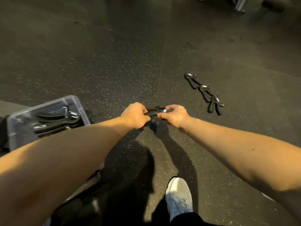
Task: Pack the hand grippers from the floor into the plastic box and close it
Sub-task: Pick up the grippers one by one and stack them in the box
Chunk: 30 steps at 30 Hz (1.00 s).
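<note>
Both of my hands hold one black hand gripper (154, 112) with a metal spring coil, above the dark floor in the middle of the view. My left hand (135, 115) grips its handle from the left. My right hand (174, 115) pinches the coil end from the right. Three more black hand grippers (204, 93) lie in a row on the floor to the right. The clear plastic box (78, 103) stands open at the left, with several black grippers inside; my left forearm covers its near part.
The floor is dark speckled rubber with a seam (162, 67) running away from me. My white shoe (178, 196) stands at the bottom. Metal legs of some equipment (239, 4) show at the top right.
</note>
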Each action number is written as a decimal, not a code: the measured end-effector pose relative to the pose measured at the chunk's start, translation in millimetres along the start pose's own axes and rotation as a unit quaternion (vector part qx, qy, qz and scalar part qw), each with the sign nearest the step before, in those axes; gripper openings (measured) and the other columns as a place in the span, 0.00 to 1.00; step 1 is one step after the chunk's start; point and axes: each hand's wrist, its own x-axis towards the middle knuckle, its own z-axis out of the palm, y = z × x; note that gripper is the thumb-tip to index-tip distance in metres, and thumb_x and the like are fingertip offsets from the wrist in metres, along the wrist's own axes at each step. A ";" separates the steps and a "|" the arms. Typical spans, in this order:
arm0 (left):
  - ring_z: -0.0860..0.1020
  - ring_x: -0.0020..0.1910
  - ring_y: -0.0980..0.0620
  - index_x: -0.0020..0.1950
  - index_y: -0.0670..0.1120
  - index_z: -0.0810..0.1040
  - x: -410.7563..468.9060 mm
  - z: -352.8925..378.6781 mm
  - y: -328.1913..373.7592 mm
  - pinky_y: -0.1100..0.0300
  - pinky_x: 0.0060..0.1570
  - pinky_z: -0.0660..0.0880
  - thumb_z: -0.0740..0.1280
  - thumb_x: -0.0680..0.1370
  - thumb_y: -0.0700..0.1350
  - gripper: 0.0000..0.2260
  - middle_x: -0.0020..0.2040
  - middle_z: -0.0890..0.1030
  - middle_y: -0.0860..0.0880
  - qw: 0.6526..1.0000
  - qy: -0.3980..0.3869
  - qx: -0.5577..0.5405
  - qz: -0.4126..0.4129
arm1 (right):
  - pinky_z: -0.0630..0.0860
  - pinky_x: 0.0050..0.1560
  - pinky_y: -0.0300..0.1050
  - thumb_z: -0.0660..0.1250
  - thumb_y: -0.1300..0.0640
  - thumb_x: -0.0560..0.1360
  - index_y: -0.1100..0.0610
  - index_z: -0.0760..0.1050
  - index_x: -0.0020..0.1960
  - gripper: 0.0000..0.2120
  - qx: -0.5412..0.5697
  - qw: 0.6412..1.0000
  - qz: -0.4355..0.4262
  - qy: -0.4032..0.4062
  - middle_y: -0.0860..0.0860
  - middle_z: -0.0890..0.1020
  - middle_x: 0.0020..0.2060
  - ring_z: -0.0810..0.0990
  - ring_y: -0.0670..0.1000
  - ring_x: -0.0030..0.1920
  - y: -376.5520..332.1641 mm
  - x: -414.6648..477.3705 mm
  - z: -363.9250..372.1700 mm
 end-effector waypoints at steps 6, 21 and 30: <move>0.81 0.41 0.45 0.50 0.46 0.84 -78.2 -78.3 -35.2 0.53 0.46 0.79 0.65 0.80 0.46 0.09 0.41 0.84 0.43 0.999 0.023 -0.020 -0.023 | 0.76 0.37 0.43 0.70 0.51 0.78 0.59 0.81 0.45 0.10 0.039 0.991 -0.076 -0.099 0.53 0.78 0.35 0.74 0.50 0.34 -80.4 -86.3 19.9; 0.78 0.33 0.54 0.55 0.36 0.79 -204.4 -137.8 -187.5 0.61 0.36 0.74 0.58 0.84 0.43 0.14 0.44 0.82 0.47 0.980 0.015 -0.183 -0.079 | 0.81 0.39 0.40 0.69 0.68 0.77 0.61 0.81 0.51 0.06 -0.109 0.955 -0.202 -0.189 0.59 0.83 0.40 0.82 0.51 0.37 -91.4 -165.3 167.1; 0.85 0.47 0.48 0.57 0.45 0.77 -213.4 -100.7 -224.9 0.51 0.52 0.82 0.67 0.81 0.43 0.06 0.51 0.83 0.44 0.952 0.040 -0.248 -0.177 | 0.83 0.39 0.50 0.69 0.63 0.78 0.63 0.79 0.54 0.06 -0.167 0.935 -0.179 -0.255 0.59 0.82 0.38 0.83 0.55 0.35 -69.7 -145.3 195.8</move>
